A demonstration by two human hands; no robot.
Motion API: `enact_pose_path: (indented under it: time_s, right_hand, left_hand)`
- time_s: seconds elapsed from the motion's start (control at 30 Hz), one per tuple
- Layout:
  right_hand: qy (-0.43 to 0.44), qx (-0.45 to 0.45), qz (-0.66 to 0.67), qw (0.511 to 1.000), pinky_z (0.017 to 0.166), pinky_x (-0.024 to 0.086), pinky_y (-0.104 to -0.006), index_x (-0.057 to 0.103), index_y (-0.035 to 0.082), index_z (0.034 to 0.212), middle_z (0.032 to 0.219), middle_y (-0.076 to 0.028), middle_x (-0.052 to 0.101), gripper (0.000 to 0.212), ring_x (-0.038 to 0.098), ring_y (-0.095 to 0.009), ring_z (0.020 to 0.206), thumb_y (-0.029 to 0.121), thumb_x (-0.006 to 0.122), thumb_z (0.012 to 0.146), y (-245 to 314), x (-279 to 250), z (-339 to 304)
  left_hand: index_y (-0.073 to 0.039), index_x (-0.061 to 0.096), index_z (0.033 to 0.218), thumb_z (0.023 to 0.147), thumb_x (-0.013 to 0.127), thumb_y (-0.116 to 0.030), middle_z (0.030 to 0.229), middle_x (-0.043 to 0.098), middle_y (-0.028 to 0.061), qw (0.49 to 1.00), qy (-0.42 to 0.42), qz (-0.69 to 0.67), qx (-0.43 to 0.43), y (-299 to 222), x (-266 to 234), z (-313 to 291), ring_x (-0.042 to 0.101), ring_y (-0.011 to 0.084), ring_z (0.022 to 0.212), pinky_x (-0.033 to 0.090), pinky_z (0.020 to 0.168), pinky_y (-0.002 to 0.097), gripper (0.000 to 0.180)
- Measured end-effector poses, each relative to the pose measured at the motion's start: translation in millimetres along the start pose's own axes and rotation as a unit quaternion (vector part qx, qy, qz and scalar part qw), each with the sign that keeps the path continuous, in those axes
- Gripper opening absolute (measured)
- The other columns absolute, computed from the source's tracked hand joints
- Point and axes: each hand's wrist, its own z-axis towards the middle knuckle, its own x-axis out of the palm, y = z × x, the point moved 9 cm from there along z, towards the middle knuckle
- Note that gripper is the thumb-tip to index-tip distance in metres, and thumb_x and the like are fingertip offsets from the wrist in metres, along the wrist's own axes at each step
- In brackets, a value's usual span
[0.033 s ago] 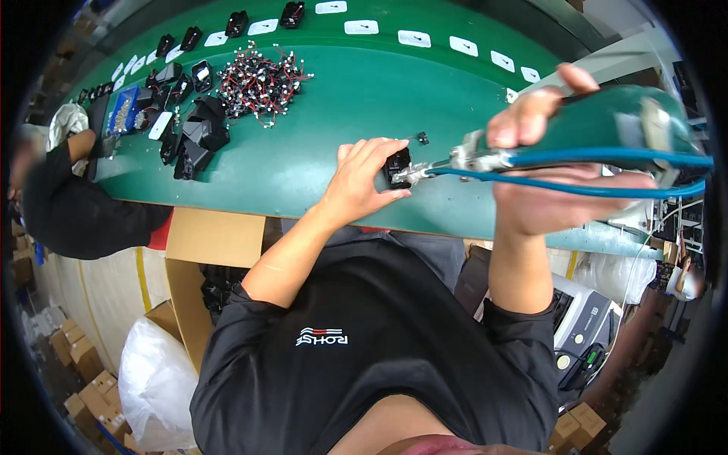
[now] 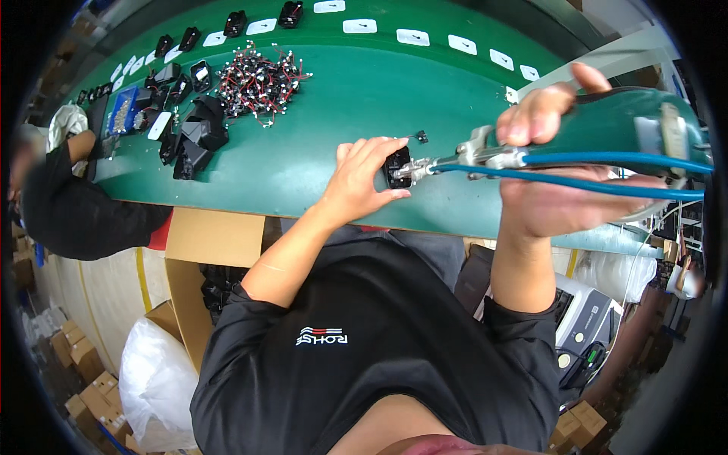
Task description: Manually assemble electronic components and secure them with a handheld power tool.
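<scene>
A small black plastic housing point(image 2: 394, 161) lies on the green bench near its front edge. My left hand point(image 2: 355, 176) holds it from the left, thumb and fingers spread to its two ends. From the right, a green-bodied powered screwdriver point(image 2: 626, 125) is laid almost level in view, its metal nose over the housing. My right hand point(image 2: 535, 205) is wrapped round the screwdriver's body, somewhat blurred. Whether the tip touches the housing I cannot tell. Two blue hoses point(image 2: 591, 158) run along the tool. Just beyond the housing sits a small black connector piece point(image 2: 422, 137).
A heap of red-and-black wired parts point(image 2: 262, 82) lies farther left, beside stacked black housings point(image 2: 201, 136) and a blue bin point(image 2: 123, 112). White cards point(image 2: 413, 37) line the back ledge. An open carton point(image 2: 216, 231) stands below the bench. At far left sits another person point(image 2: 76, 201).
My right hand and the screwdriver have shifted slightly right, and the tool's nose sits a little higher at the housing. The left hand and housing are nearly unchanged.
</scene>
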Motion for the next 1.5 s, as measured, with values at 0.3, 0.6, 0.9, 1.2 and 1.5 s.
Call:
enact_pose_path:
  time_s: [0.3,0.6,0.9,1.2,1.5]
  right_hand:
    - [-0.255,0.026,-0.142,0.956,0.059,0.053,-0.0335,0.052,-0.002,0.131,0.077,-0.012,0.059,0.122,0.06,-0.023,0.062,0.103,0.028,0.075,-49.5,-37.2,-35.9]
    - [-0.2,0.061,-0.114,0.971,0.06,0.055,-0.0332,0.052,-0.002,0.129,0.077,-0.013,0.059,0.121,0.062,-0.024,0.064,0.103,0.031,0.074,-62.5,-33.7,-45.2]
    - [-0.161,0.057,0.008,0.985,0.066,0.055,-0.0366,0.052,0.003,0.124,0.081,-0.013,0.061,0.111,0.06,-0.025,0.068,0.101,0.037,0.075,-81.7,-38.5,-47.0]
    - [-0.094,-0.069,-0.134,0.984,0.064,0.044,-0.029,0.046,-0.001,0.138,0.085,-0.006,0.053,0.11,0.051,-0.016,0.068,0.094,0.042,0.084,71.7,-23.4,31.7]
    - [-0.222,-0.038,-0.332,0.916,0.053,0.049,-0.0233,0.048,-0.002,0.134,0.08,-0.008,0.056,0.09,0.055,-0.012,0.062,0.079,0.032,0.099,63.9,-90.3,-64.0]
  left_hand:
    - [-0.012,0.053,0.148,0.064,0.097,-0.03,0.132,0.066,0.0099,0.999,0.043,-0.001,-0.028,0.8,2.8,0.8,0.061,0.0281,0.116,0.037,0.101,0.0412,0.097]
    - [-0.01,0.054,0.146,0.062,0.098,-0.029,0.131,0.066,0.0099,0.999,0.036,0.002,-0.029,0.2,3.1,-1.6,0.062,0.0286,0.115,0.038,0.1,0.0405,0.096]
    - [-0.008,0.054,0.144,0.063,0.097,-0.029,0.128,0.066,0.0099,0.999,0.033,0.003,0.004,2.3,-0.1,1.7,0.062,0.029,0.113,0.04,0.096,0.042,0.094]
    - [-0.009,0.053,0.145,0.07,0.088,-0.027,0.128,0.058,0.0126,0.999,0.027,0.036,0.016,6.5,-41.6,41.6,0.056,0.0301,0.122,0.037,0.102,0.0436,0.084]
    - [-0.006,0.06,0.134,0.069,0.079,-0.018,0.128,0.058,0.0131,0.912,0.083,0.399,0.033,157.6,-122.3,197.1,0.057,0.0327,0.122,0.04,0.103,0.0507,0.069]
